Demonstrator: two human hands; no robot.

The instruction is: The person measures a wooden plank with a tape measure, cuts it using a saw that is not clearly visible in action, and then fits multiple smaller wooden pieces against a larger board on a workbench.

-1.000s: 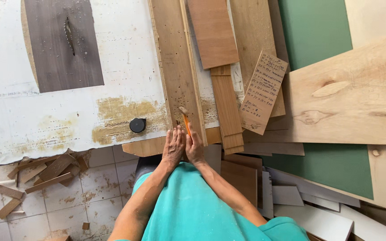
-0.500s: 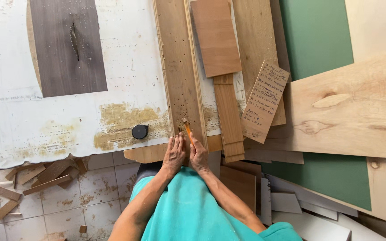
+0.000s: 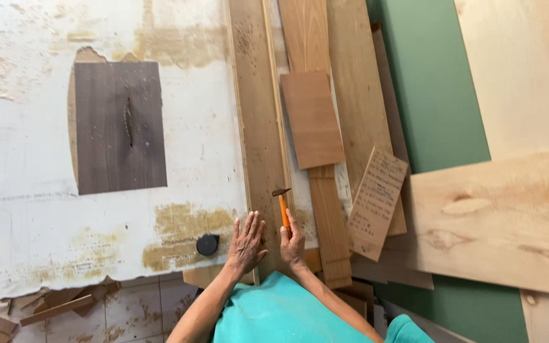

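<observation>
- We see the right hand (image 3: 293, 243) wrapped around the orange handle of a small hammer (image 3: 283, 206), whose dark metal head points to the far side.
- The hammer stands over a long plank (image 3: 258, 108) that runs from near to far, and its head sits just at the plank's right edge (we cannot tell whether it touches the wood).
- The left hand (image 3: 246, 242) lies flat on the near end of the same plank, fingers spread and holding nothing, just left of the right hand.
- A small black round knob (image 3: 208, 244) rests on the white tabletop (image 3: 20, 209), near the left hand on its left.
- Farther left, a dark wood panel (image 3: 120, 127) is set into the tabletop.
- To the right of the hammer lies a reddish-brown board (image 3: 312, 119), on top of other planks.
- A thin board with handwriting (image 3: 377, 201) leans farther right, next to a large pale plywood sheet (image 3: 497, 222).
- Wood scraps (image 3: 52, 306) lie on the tiled floor at the near left.
</observation>
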